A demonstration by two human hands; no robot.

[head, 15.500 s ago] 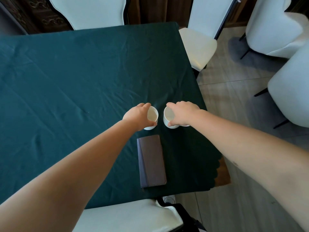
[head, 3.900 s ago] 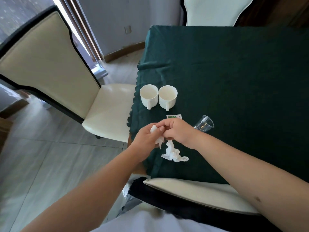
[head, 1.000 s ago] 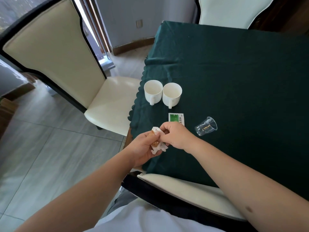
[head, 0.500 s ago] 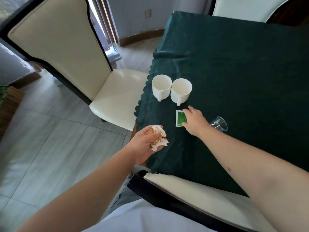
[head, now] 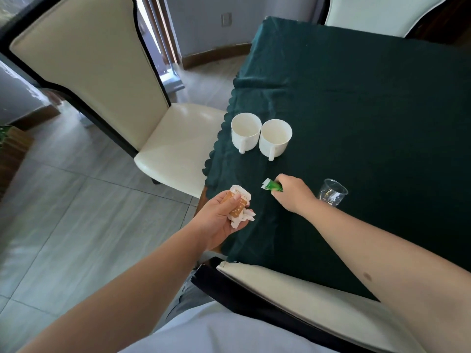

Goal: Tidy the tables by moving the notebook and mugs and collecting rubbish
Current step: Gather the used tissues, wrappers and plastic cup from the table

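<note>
Two white mugs (head: pixel 246 131) (head: pixel 275 137) stand side by side near the left edge of the dark green tablecloth (head: pixel 369 110), handles toward me. My left hand (head: pixel 219 217) hovers beside the table's near left corner, shut on a wad of rubbish (head: pixel 238 206): crumpled white tissue and an orange wrapper. My right hand (head: pixel 290 193) is just above the cloth, pinching a green and white packet (head: pixel 271 186) that is lifted off the table. A clear plastic cup (head: pixel 332 192) lies tipped right of that hand. No notebook is in view.
A cream chair with a black frame (head: pixel 107 80) stands left of the table, its seat by the mugs. Another chair's back (head: pixel 293 291) is pushed in at the near edge below my arms. A third chair (head: pixel 377 11) is at the far side. Grey tiled floor (head: pixel 63 225) lies left.
My right hand has picked the green packet up off the cloth and pulled it slightly toward me. The left hand still holds the tissue and wrapper.
</note>
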